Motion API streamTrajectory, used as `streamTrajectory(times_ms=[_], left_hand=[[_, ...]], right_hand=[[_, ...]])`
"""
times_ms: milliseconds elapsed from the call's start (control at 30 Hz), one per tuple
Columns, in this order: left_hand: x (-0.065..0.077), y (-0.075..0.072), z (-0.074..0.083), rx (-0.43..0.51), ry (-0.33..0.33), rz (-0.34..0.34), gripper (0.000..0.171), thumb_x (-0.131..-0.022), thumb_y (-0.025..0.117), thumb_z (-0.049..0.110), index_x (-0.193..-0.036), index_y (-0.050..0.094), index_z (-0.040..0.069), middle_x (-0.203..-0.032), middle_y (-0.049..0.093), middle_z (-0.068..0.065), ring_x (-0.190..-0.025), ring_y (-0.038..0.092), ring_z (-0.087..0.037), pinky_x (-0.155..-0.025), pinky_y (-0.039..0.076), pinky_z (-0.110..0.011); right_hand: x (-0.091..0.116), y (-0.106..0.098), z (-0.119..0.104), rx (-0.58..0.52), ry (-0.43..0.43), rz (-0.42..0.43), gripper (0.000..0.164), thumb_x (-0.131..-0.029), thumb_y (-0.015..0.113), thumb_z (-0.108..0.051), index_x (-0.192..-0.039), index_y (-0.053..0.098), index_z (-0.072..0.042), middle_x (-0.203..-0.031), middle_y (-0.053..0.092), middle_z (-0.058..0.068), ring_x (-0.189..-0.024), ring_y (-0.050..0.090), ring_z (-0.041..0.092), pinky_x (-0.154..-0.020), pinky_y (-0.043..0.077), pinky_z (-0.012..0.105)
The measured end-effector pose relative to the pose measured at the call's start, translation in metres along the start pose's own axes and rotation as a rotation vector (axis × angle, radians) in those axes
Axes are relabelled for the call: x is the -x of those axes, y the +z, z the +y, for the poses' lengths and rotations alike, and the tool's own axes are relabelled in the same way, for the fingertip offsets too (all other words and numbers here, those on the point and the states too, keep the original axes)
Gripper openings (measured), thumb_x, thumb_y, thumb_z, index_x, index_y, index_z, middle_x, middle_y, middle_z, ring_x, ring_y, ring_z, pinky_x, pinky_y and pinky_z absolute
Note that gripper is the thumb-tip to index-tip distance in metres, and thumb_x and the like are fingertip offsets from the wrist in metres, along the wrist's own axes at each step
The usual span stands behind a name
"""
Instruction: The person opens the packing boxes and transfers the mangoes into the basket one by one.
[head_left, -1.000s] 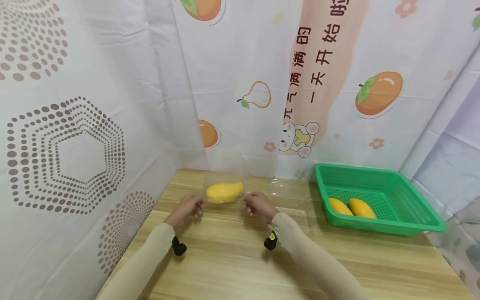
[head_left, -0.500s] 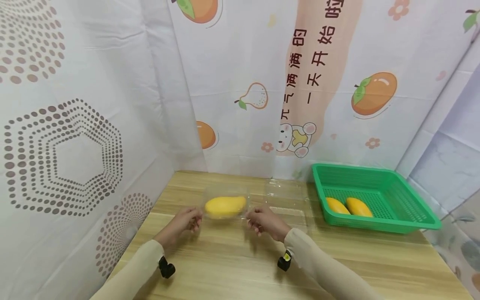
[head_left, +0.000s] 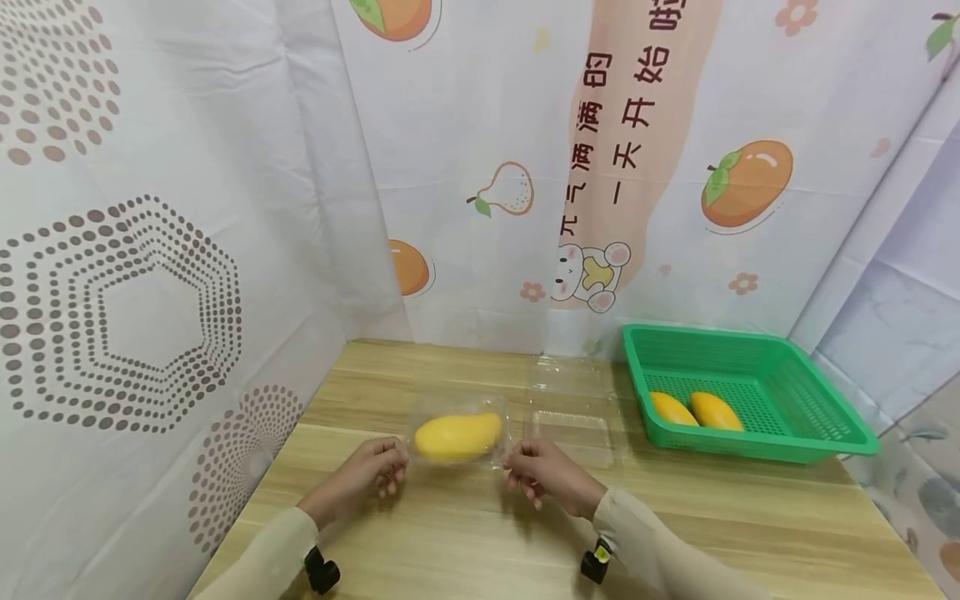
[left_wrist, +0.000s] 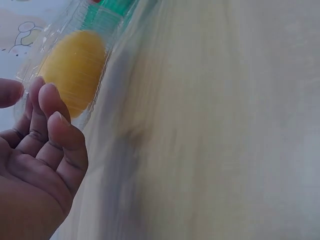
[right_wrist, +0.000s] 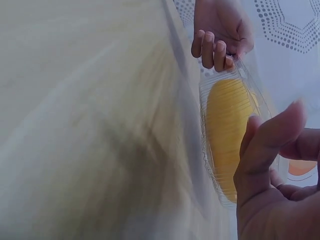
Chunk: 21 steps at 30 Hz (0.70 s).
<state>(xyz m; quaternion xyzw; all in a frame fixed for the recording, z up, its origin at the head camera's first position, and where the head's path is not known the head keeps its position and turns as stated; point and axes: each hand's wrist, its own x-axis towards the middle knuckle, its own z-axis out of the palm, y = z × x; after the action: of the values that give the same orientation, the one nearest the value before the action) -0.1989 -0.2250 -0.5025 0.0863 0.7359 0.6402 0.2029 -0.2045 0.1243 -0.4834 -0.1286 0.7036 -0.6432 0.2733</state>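
A clear plastic box (head_left: 459,402) with a yellow mango (head_left: 457,436) inside is between my two hands in the head view. My left hand (head_left: 369,477) pinches its left end between thumb and fingertips. At the opposite end my right hand (head_left: 551,475) pinches the edge, its other fingers curled below. Through the ribbed wall the mango (left_wrist: 77,70) shows in the left wrist view. In the right wrist view the box's long side runs from one hand to the other, with the mango (right_wrist: 227,135) lying lengthwise in it.
Behind my right hand a second clear plastic container (head_left: 572,412) lies on the wooden table (head_left: 450,542). A green basket (head_left: 765,450) with two mangoes (head_left: 716,411) stands at the right. Printed curtains (head_left: 480,267) hang along the table's back and left edges.
Both hands have drawn the clear box with its mango toward me, from near the back edge to farther forward on the table. The basket and second container stay put.
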Motion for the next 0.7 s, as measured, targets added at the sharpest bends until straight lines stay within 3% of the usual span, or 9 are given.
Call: streamTrajectory(times_ms=[267, 700], left_hand=[[0.011, 0.005, -0.006, 0.018, -0.005, -0.075, 0.024, -0.106, 0.055, 0.024, -0.098, 0.058, 0.002, -0.085, 0.059, -0.006, -0.070, 0.055, -0.016, -0.059, 0.047, -0.024], [0.018, 0.005, -0.015, 0.031, -0.012, -0.130, 0.024, -0.108, 0.054, 0.023, -0.099, 0.058, 0.001, -0.086, 0.060, -0.006, -0.069, 0.055, -0.013, -0.056, 0.048, -0.023]], right_hand=[[0.016, 0.003, 0.013, -0.046, 0.025, -0.041, 0.034, -0.103, 0.064, -0.023, -0.105, 0.059, 0.010, -0.082, 0.067, 0.010, -0.051, 0.047, 0.009, -0.043, 0.044, 0.022], [0.020, 0.008, 0.024, -0.084, 0.061, -0.080, 0.033, -0.102, 0.065, -0.024, -0.098, 0.059, 0.009, -0.079, 0.067, 0.007, -0.047, 0.046, 0.004, -0.042, 0.043, 0.019]])
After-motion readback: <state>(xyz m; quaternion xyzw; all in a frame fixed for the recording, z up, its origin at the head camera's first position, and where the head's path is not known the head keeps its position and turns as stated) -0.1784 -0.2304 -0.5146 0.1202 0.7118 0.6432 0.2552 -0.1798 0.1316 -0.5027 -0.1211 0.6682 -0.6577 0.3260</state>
